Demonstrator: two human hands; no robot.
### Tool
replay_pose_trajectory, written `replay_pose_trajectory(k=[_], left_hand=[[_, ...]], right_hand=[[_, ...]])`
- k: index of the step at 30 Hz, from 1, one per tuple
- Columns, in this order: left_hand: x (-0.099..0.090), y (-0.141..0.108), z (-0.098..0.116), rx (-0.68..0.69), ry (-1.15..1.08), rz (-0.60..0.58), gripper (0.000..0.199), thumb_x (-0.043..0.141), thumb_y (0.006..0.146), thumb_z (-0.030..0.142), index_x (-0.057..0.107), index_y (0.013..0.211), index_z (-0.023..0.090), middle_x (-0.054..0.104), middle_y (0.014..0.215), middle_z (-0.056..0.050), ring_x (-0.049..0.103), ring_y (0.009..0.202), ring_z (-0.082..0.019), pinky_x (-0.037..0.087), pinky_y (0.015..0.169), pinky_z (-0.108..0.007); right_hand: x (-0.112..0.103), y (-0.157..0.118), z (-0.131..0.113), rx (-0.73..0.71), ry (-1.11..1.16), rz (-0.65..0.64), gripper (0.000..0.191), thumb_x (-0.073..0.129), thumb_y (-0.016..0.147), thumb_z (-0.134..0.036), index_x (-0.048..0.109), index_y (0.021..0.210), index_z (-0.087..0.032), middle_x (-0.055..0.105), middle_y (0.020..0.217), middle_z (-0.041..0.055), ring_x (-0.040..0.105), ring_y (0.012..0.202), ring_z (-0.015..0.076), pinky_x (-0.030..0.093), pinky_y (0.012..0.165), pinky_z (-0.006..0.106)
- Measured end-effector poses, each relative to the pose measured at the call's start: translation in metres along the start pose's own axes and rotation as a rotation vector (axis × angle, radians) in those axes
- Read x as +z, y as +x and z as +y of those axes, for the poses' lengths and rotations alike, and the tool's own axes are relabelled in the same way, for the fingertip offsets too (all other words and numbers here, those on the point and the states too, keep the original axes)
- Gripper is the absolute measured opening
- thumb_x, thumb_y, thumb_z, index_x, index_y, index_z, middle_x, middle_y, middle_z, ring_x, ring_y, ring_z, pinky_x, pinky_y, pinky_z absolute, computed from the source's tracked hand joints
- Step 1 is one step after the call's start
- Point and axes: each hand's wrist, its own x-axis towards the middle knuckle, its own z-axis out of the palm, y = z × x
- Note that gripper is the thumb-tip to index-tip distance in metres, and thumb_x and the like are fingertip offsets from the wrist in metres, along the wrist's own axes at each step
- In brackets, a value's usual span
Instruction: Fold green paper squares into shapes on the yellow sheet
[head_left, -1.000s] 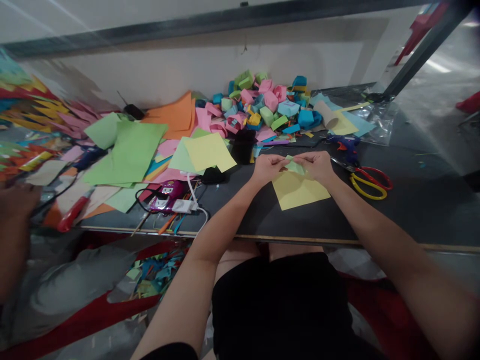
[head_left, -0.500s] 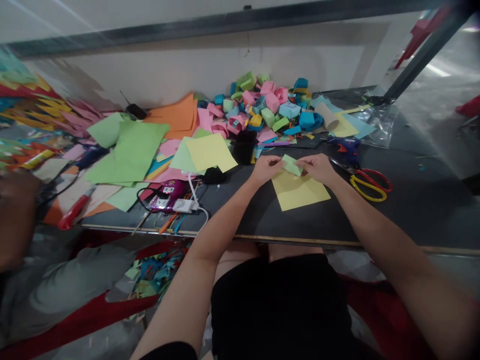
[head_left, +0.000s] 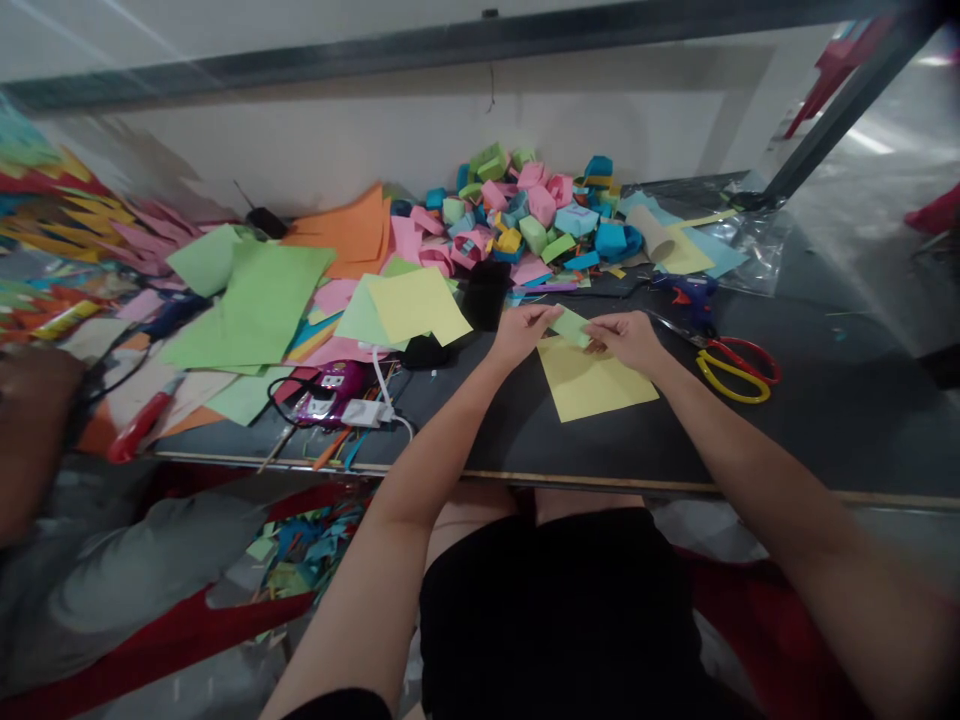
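Observation:
A small piece of light green paper (head_left: 571, 325) is stretched between my two hands, above the dark table (head_left: 510, 430). My left hand (head_left: 523, 333) pinches its left end between thumb and fingers. At the other end, my right hand (head_left: 624, 337) is closed on it, its fingertips partly hidden behind the paper. Beneath lies a yellow paper sheet (head_left: 596, 385), its far edge under my hands. Scissors (head_left: 739, 368) with one red and one yellow handle rest to the right of my right hand. A blue glue gun (head_left: 694, 297) lies just behind them.
A pile of folded coloured paper pieces (head_left: 536, 215) stands against the wall. Green sheets (head_left: 251, 300) and orange sheets (head_left: 341, 235) cover the left side. A purple power strip (head_left: 330, 392) with cables sits near the front edge. A co-worker's arm (head_left: 34, 430) is at far left.
The green paper has shifted slightly left and up with both hands, and its angle has changed a little. My right fingers have moved further along it. The view has shifted slightly.

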Motion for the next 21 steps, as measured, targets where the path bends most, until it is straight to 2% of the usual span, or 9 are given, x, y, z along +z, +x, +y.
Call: replay_pose_trajectory(k=[3, 7, 13, 16, 18, 21], left_hand=[[-0.005, -0.001, 0.003, 0.048, 0.090, -0.030, 0.046, 0.067, 0.092, 0.057, 0.080, 0.078, 0.016, 0.067, 0.062, 0.000, 0.054, 0.056, -0.011, 0.043, 0.055, -0.023], [-0.004, -0.006, 0.008, 0.101, 0.098, -0.053, 0.049, 0.064, 0.093, 0.057, 0.080, 0.075, 0.016, 0.070, 0.064, -0.002, 0.053, 0.055, -0.010, 0.039, 0.054, -0.024], [0.000, -0.007, 0.005, 0.010, 0.003, -0.110, 0.050, 0.067, 0.089, 0.063, 0.078, 0.077, 0.016, 0.068, 0.064, -0.002, 0.060, 0.059, -0.012, 0.046, 0.055, -0.022], [-0.001, -0.005, 0.005, -0.008, 0.025, -0.119, 0.049, 0.069, 0.088, 0.062, 0.074, 0.071, 0.017, 0.065, 0.061, 0.000, 0.061, 0.060, -0.012, 0.049, 0.056, -0.021], [-0.003, -0.005, 0.007, -0.018, 0.040, -0.124, 0.050, 0.069, 0.089, 0.061, 0.071, 0.067, 0.017, 0.063, 0.057, 0.000, 0.062, 0.058, -0.012, 0.050, 0.056, -0.021], [-0.002, -0.007, 0.009, -0.062, 0.009, -0.137, 0.044, 0.068, 0.092, 0.055, 0.075, 0.074, 0.016, 0.061, 0.053, 0.001, 0.062, 0.051, -0.010, 0.050, 0.053, -0.020]], right_hand=[[-0.004, 0.002, 0.000, -0.006, 0.000, 0.021, 0.059, 0.078, 0.078, -0.070, 0.085, 0.097, -0.015, 0.080, 0.073, 0.0117, 0.077, 0.067, 0.0224, 0.065, 0.068, 0.032], [-0.009, 0.003, 0.000, 0.041, 0.064, -0.016, 0.051, 0.083, 0.076, -0.065, 0.084, 0.090, -0.015, 0.079, 0.069, 0.0099, 0.075, 0.062, 0.0186, 0.063, 0.063, 0.028], [-0.011, 0.003, 0.000, 0.106, 0.117, -0.073, 0.042, 0.089, 0.071, -0.059, 0.084, 0.082, -0.019, 0.076, 0.063, 0.0047, 0.071, 0.056, 0.0140, 0.059, 0.057, 0.023], [-0.009, 0.004, 0.003, 0.129, 0.123, -0.101, 0.039, 0.092, 0.069, -0.054, 0.084, 0.084, -0.019, 0.076, 0.063, 0.0038, 0.070, 0.055, 0.0133, 0.059, 0.056, 0.023], [-0.008, 0.006, 0.005, 0.147, 0.133, -0.109, 0.037, 0.093, 0.069, -0.052, 0.085, 0.085, -0.019, 0.076, 0.063, 0.0036, 0.069, 0.054, 0.0130, 0.058, 0.055, 0.022], [-0.008, 0.007, 0.008, 0.158, 0.151, -0.104, 0.035, 0.093, 0.070, -0.049, 0.085, 0.086, -0.019, 0.075, 0.063, 0.0034, 0.068, 0.054, 0.0117, 0.057, 0.055, 0.021]])
